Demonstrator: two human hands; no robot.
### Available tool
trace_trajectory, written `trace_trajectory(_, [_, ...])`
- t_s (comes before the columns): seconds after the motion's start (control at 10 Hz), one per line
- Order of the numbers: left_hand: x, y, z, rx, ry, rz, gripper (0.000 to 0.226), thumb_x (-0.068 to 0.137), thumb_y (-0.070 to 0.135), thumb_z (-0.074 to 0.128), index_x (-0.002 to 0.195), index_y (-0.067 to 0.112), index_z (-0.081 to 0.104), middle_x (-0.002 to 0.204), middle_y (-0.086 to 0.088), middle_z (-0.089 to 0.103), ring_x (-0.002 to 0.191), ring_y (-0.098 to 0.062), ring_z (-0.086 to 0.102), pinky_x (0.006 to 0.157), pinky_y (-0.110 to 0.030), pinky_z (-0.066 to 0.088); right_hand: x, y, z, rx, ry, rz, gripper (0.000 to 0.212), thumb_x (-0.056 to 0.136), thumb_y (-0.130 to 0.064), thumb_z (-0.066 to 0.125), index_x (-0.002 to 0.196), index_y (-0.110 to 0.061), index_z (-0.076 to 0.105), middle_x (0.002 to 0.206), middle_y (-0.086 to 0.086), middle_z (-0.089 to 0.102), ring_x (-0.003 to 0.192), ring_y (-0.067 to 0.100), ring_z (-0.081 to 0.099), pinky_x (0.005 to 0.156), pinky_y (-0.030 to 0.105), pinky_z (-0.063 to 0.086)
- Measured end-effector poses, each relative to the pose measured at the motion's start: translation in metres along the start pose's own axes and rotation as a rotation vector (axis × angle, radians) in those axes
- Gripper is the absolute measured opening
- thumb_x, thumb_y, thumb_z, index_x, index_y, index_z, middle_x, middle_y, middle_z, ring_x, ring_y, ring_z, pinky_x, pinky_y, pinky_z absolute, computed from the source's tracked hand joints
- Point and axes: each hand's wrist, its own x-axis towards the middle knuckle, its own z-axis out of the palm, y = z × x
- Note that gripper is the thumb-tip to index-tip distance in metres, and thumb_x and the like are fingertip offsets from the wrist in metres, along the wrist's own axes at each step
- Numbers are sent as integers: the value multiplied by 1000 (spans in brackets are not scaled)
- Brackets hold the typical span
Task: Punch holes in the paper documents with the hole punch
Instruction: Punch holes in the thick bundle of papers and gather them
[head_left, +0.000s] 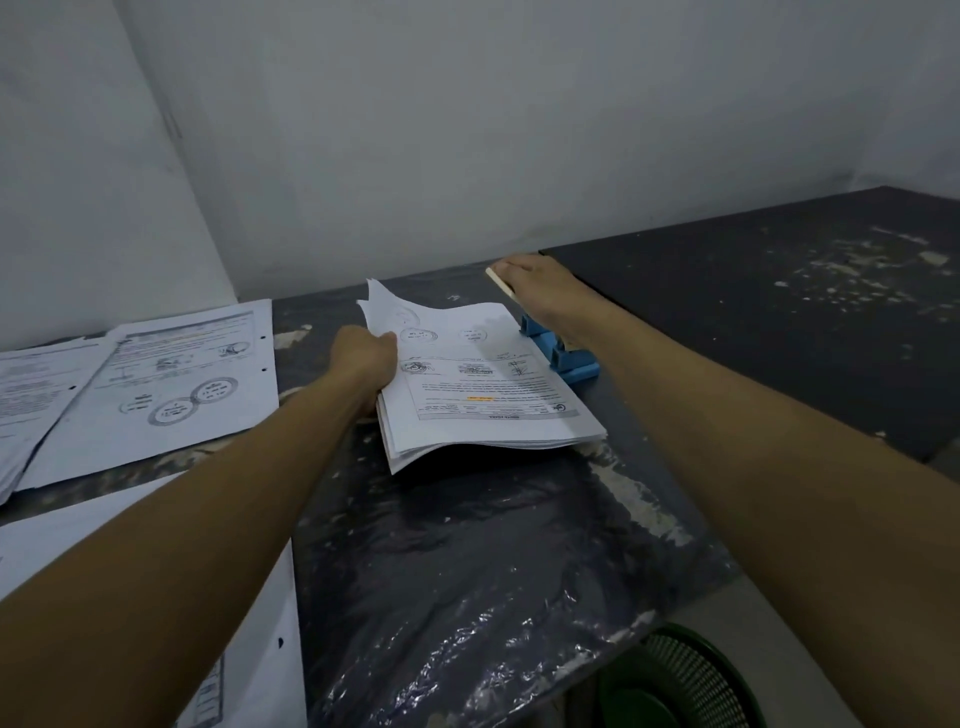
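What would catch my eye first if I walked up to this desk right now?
Probably the blue hole punch at the middle of the dark table, with the right hand pressing on its lever. Just left of it, the left hand grips a thick paper stack whose far edge sits in the punch. Already punched sheets lie spread at the far left.
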Motion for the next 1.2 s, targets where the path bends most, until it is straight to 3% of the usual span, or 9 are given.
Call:
trace_trajectory(0.3, [-1, -3, 16, -121, -10, 16, 34, 99, 18, 54, 121, -7, 58, 114, -18, 65, 95, -36, 66, 85, -46, 56, 0, -5, -2, 31, -62, 93, 32, 104, -19, 36, 105, 0, 61, 100, 15, 54, 79, 17, 47, 66, 31, 38])
trace_trajectory(0.4, [-2, -12, 20, -167, 0, 40, 25, 99, 18, 53, 109, -3, 61, 103, -16, 64, 94, -37, 66, 84, -46, 57, 8, -8, -4, 114, -41, 158, 23, 103, -17, 39, 84, -11, 51, 76, 8, 47, 61, 11, 41, 61, 26, 33])
trace_trajectory(0.5, [-1, -17, 22, -151, 41, 88, 20, 99, 19, 53, 87, 4, 59, 96, -15, 64, 95, -38, 67, 87, -51, 56, 16, -8, -1, 103, -46, 142, 28, 99, -17, 44, 71, -19, 43, 73, 1, 42, 59, 9, 36, 61, 27, 31])
trace_trajectory(0.6, [1, -19, 21, -141, 53, 94, 20, 99, 19, 53, 93, 2, 60, 96, -14, 64, 94, -36, 66, 87, -49, 56, 19, -10, 5, 99, -25, 96, 17, 101, -21, 47, 89, -14, 56, 97, 5, 53, 77, 12, 48, 66, 19, 37])
trace_trajectory(0.7, [4, -20, 22, -128, 43, 100, 20, 99, 20, 52, 93, 3, 59, 92, -11, 63, 92, -35, 65, 85, -45, 56, 19, -8, 5, 43, -59, 88, 26, 104, -23, 42, 111, -4, 59, 110, 11, 51, 95, 16, 44, 66, 18, 36])
trace_trajectory(0.8, [6, -20, 23, -109, 49, 129, 21, 100, 22, 51, 91, 4, 59, 92, -11, 63, 89, -33, 65, 86, -46, 56, 18, -7, 6, 10, -57, 79, 44, 107, -24, 36, 137, 4, 50, 139, 22, 51, 112, 21, 48, 91, 32, 38])
trace_trajectory(0.9, [7, -22, 24, -96, 61, 156, 26, 99, 24, 52, 91, 2, 62, 93, -14, 65, 92, -36, 67, 85, -48, 56, 16, -10, 9, -17, -79, 67, 45, 108, -23, 33, 143, 4, 44, 149, 22, 43, 138, 32, 40, 111, 36, 30])
trace_trajectory(1.1, [8, -24, 22, -57, 74, 186, 36, 99, 26, 52, 98, -7, 66, 101, -19, 69, 93, -36, 67, 86, -47, 55, 13, -10, 10, -76, -104, 85, 47, 109, -26, 30, 145, 2, 41, 152, 19, 40, 142, 31, 36, 113, 35, 28])
trace_trajectory(1.2, [7, -23, 22, -13, 79, 204, 36, 99, 26, 51, 101, -8, 65, 103, -19, 68, 95, -36, 65, 87, -46, 54, 2, -18, 8, -160, -115, 90, 48, 109, -26, 24, 135, 7, 46, 142, 23, 48, 124, 29, 48, 98, 39, 39])
